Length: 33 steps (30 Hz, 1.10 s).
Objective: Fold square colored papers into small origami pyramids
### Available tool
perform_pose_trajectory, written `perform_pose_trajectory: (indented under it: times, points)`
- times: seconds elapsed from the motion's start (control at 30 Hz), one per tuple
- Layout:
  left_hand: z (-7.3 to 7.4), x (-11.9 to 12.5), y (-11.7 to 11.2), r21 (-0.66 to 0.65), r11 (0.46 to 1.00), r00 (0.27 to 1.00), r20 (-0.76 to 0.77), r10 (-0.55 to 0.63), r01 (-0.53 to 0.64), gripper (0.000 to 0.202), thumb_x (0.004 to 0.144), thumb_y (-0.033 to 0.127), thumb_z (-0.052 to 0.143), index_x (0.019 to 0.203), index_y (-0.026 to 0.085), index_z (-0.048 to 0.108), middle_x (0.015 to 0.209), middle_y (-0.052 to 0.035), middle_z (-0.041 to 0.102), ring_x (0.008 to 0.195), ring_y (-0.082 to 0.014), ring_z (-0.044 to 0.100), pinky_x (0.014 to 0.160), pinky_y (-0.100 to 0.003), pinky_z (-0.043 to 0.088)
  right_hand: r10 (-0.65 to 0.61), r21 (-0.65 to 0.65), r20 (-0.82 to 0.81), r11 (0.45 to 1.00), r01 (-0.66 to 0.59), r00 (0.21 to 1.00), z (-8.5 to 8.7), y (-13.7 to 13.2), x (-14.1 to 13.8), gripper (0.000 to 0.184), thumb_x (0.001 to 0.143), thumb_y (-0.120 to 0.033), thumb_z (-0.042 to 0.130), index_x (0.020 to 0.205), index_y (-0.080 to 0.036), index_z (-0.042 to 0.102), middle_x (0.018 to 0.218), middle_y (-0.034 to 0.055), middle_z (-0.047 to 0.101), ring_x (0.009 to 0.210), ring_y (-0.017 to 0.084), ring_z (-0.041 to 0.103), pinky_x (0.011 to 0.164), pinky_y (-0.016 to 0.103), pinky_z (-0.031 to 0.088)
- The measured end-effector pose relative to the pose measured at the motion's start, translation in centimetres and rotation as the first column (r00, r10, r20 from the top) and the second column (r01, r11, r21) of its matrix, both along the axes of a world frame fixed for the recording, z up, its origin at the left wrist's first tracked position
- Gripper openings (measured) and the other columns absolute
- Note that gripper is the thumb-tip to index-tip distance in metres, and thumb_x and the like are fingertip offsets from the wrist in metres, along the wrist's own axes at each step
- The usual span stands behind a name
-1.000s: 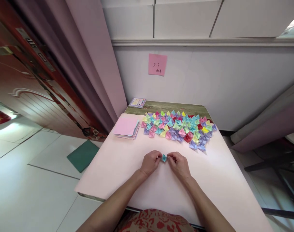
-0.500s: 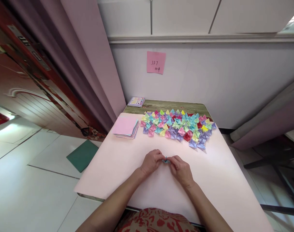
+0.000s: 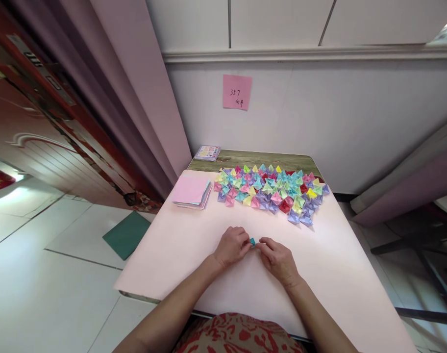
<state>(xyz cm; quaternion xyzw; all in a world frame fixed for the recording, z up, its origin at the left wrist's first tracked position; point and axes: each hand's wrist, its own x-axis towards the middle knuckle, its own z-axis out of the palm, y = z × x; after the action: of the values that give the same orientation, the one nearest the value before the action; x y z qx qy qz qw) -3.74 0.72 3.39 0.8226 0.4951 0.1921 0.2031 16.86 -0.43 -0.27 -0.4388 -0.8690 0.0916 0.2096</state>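
Observation:
A small teal folded paper piece [image 3: 252, 241] is held just above the pink table covering, in front of my body. My left hand [image 3: 232, 246] pinches its left side between thumb and fingers. On the opposite side, the fingertips of my right hand [image 3: 279, 258] close in a loose pinch at the paper's right corner. Part of the piece is hidden by my fingers. Beyond my hands lie many small folded paper shapes [image 3: 277, 198] in pink, teal, yellow, purple, green and red, packed close together.
A stack of square coloured paper [image 3: 191, 190] lies at the left of the pink-covered table [image 3: 172, 245]. Behind it sits a pile of printed packs [image 3: 208, 153]. A pink note [image 3: 237, 92] is on the wall. A green sheet [image 3: 126, 235] lies on the floor at left.
The teal paper has turned and looks narrower and more upright between my hands. My right fingers have shifted slightly to the right, and less of the paper lies within them.

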Motion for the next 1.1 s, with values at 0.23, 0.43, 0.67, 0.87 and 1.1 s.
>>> perform_pose_trajectory:
  times: [0.23,0.43,0.67,0.87,1.1]
  points:
    - [0.1,0.9,0.2,-0.016,0.993,0.989,-0.090,0.118,-0.120,0.009,0.083,0.024,0.059,0.077,0.019,0.063,0.083,-0.0061,0.062,0.082,-0.0206,0.056,0.076,-0.033,0.038,0.037,0.040,0.017,0.999,-0.038,0.999,0.3,0.0,0.0,0.030,0.092,-0.019,0.041,0.107,-0.024,0.067,0.108,0.0068,0.067,0.086,0.017,0.062,0.079,0.027,0.044]
    - [1.0,1.3,0.2,-0.041,0.981,0.968,-0.175,0.178,-0.187,0.007,0.080,0.019,0.058,0.082,0.020,0.065,0.085,-0.0072,0.062,0.086,-0.0232,0.056,0.077,-0.035,0.039,-0.013,-0.026,0.015,1.000,0.014,1.000,1.3,-0.2,-0.9,0.020,0.086,-0.019,0.047,0.093,-0.020,0.065,0.097,0.0066,0.066,0.082,0.018,0.060,0.075,0.026,0.042]
    - [1.2,1.9,0.3,-0.114,0.970,0.962,-0.199,0.190,-0.215,0.017,0.075,0.010,0.055,0.084,0.020,0.064,0.087,-0.0074,0.062,0.087,-0.0241,0.057,0.075,-0.034,0.040,-0.271,-0.142,0.155,0.946,0.293,0.950,2.7,0.4,-2.9,0.018,0.090,-0.032,0.050,0.083,-0.023,0.063,0.079,0.0023,0.066,0.066,0.016,0.061,0.053,0.024,0.031]
    - [0.8,2.9,0.6,-0.121,0.964,0.948,-0.245,0.204,-0.239,0.015,0.079,0.014,0.050,0.081,0.019,0.064,0.086,-0.0101,0.061,0.083,-0.0265,0.058,0.068,-0.034,0.040,-0.317,-0.185,0.326,0.902,0.389,0.891,4.5,1.3,-4.9,0.013,0.084,-0.027,0.053,0.089,-0.022,0.065,0.083,0.0065,0.069,0.066,0.020,0.065,0.053,0.026,0.032]
    - [1.0,3.2,0.9,-0.112,0.953,0.923,-0.303,0.236,-0.281,0.016,0.080,0.016,0.049,0.082,0.018,0.065,0.089,-0.0125,0.062,0.087,-0.0292,0.059,0.072,-0.038,0.039,-0.297,-0.214,0.387,0.892,0.399,0.873,5.3,2.0,-5.9,0.020,0.085,-0.024,0.050,0.084,-0.019,0.069,0.083,0.0116,0.071,0.071,0.026,0.068,0.055,0.029,0.038]
